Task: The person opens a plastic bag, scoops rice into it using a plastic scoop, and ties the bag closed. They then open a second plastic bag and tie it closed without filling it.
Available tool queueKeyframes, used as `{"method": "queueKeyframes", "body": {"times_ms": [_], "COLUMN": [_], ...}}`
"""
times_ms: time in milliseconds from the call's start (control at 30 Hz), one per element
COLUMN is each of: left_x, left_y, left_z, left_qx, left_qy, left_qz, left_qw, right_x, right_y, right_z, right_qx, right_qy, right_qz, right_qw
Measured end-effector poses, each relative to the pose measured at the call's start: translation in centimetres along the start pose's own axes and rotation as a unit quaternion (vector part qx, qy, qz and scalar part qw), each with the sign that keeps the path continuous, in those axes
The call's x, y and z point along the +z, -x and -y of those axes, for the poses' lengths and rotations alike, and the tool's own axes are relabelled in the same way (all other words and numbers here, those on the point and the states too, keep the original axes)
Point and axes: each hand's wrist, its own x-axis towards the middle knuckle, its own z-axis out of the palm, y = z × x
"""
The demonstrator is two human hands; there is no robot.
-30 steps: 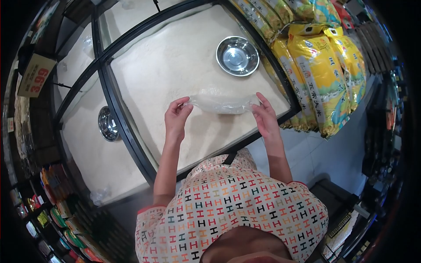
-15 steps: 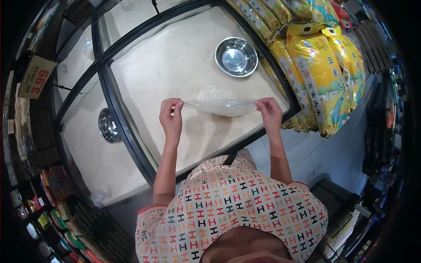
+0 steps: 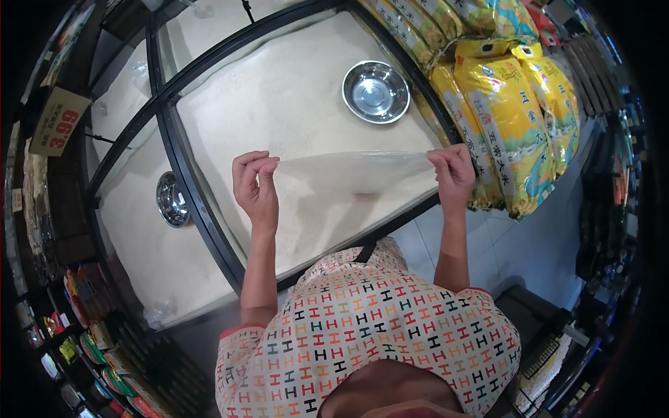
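Clear plastic bag (image 3: pixel 348 171): stretched wide between the two hands, above the pale grain (image 3: pixel 279 104), on the wearer's side of the landmark bowl and apart from it; whether anything is inside cannot be told.
Left hand (image 3: pixel 256 188): nearer the wearer than the bowl and to its left; thumb and fingers nearly closed in a pinch on one end of the bag.
Right hand (image 3: pixel 455 177): nearer the wearer than the bowl and to its right, fingertips pinched tight on the opposite end.
Landmark bowl (image 3: pixel 375 92): shiny metal, upright on the grain.
Second bowl (image 3: pixel 173 199): left of the landmark bowl, across the black frame (image 3: pixel 182 160).
Yellow sacks (image 3: pixel 505 118): right of the landmark bowl, outside the frame.
Tear risk: hard outward pulling could split the thin film near either pinch.
Slip risk: only small edges are gripped, so uneven tension could free one end.
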Motion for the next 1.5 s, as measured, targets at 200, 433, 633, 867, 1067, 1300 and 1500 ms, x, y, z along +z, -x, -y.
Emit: {"method": "queueKeyframes", "body": {"times_ms": [200, 433, 633, 867, 1067, 1300, 1500], "left_x": [-0.7, -1.1, -1.1, -1.2, -1.1, -1.7, -1.0], "left_y": [-0.1, 0.0, -0.2, 0.2, -0.3, 0.1, -0.2], "left_z": [0.1, -0.5, -0.7, -0.8, -1.4, -1.5, -2.2], "left_qx": [-0.003, 0.028, 0.058, -0.011, 0.077, 0.033, 0.059], "left_qy": [-0.001, -0.060, -0.066, 0.030, -0.059, -0.085, -0.067], "left_qz": [-0.019, -0.021, -0.017, 0.021, 0.030, 0.036, -0.020], "left_qw": [1.000, 0.998, 0.996, 0.999, 0.995, 0.995, 0.996], "right_x": [0.1, -0.2, 0.4, 0.9, 0.7, 1.4, 1.1], "right_y": [-0.6, -0.5, -0.1, -0.5, 0.1, -0.4, -0.6], "right_z": [1.0, 1.0, 1.3, 1.7, 0.2, 1.7, 2.1], "right_qx": [0.049, 0.040, 0.122, 0.028, 0.090, 0.083, 0.062], "right_qy": [-0.032, -0.018, -0.063, -0.047, -0.066, -0.240, -0.182], "right_qz": [0.023, 0.034, 0.037, 0.005, 0.032, -0.005, 0.006], "right_qw": [0.998, 0.998, 0.990, 0.998, 0.993, 0.967, 0.981]}}
